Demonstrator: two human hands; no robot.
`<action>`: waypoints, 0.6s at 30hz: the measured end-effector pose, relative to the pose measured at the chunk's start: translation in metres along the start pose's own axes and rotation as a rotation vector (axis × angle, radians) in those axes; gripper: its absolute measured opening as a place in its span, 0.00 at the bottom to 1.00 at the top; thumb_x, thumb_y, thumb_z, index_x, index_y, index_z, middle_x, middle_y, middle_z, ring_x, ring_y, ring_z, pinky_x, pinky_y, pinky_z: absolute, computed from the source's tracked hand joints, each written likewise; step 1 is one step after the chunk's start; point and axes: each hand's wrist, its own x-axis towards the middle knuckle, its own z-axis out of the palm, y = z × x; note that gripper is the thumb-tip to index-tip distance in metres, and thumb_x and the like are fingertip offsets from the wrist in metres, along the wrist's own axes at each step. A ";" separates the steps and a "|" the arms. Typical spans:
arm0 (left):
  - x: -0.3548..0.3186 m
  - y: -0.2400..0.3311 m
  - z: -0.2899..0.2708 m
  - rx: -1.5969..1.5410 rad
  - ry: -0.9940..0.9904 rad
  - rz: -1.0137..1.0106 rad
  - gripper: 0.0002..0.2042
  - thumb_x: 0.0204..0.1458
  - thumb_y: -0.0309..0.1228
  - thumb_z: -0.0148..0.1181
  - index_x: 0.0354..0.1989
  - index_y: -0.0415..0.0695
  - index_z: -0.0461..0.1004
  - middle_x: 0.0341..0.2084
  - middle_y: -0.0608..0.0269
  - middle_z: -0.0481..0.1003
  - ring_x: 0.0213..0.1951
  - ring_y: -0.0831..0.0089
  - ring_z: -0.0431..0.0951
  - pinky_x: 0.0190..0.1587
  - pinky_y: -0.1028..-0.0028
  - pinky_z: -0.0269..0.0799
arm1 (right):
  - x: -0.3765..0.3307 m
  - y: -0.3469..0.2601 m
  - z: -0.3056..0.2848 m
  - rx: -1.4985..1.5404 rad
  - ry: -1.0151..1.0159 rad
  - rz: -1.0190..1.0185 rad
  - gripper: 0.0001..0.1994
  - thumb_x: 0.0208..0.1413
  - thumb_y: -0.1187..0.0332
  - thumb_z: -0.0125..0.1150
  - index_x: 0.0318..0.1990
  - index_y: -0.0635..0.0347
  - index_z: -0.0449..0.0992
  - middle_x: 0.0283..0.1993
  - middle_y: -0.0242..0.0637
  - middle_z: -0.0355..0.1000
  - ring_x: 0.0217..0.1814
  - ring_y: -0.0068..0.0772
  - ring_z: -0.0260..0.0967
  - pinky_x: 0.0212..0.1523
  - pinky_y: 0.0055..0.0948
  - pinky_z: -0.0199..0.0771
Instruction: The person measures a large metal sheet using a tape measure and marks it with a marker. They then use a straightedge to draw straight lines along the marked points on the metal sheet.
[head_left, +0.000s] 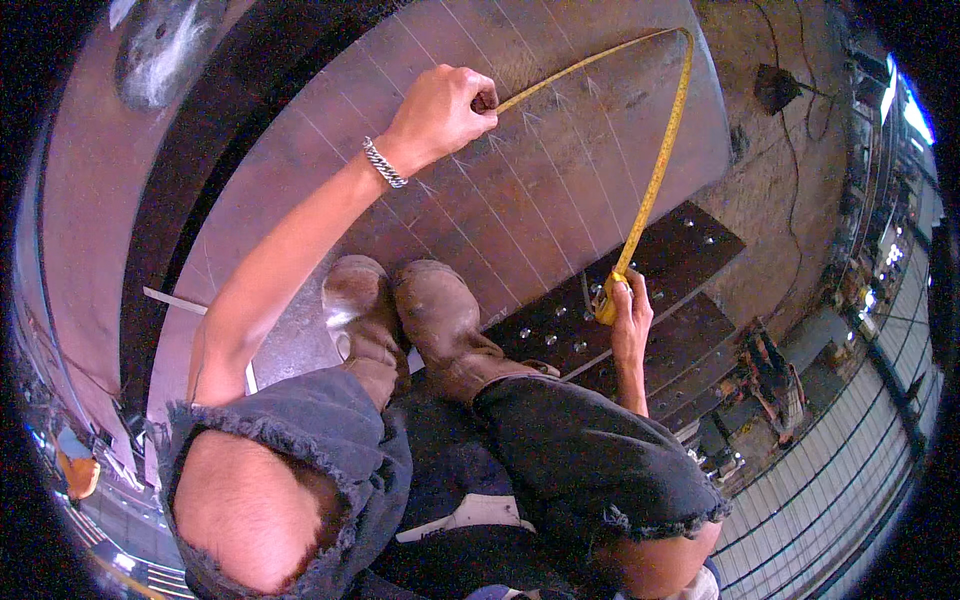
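Observation:
My left hand [440,112], with a chain bracelet at the wrist, is closed on the free end of a yellow tape measure [660,165], just above a large steel plate [330,165]. My right hand [630,312] grips the tape's case [606,308] at the plate's right side. Between the hands the blade runs out to the right, bends sharply near the plate's far right corner and comes back to the case. Several thin parallel chalk lines with small arrow marks cross the plate.
My two worn brown boots [438,305] stand at the plate's near edge. Dark plates with drilled holes [560,330] lie below it to the right. A metal square [175,300] lies by my left elbow. Cables [795,190] trail over the floor at the right.

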 end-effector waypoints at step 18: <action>-0.009 0.000 -0.008 0.057 -0.057 -0.067 0.07 0.43 0.30 0.70 0.29 0.41 0.85 0.25 0.52 0.83 0.30 0.59 0.85 0.38 0.65 0.80 | 0.003 0.014 0.000 0.059 -0.002 0.037 0.16 0.68 0.57 0.58 0.55 0.57 0.74 0.30 0.33 0.74 0.30 0.21 0.69 0.31 0.27 0.71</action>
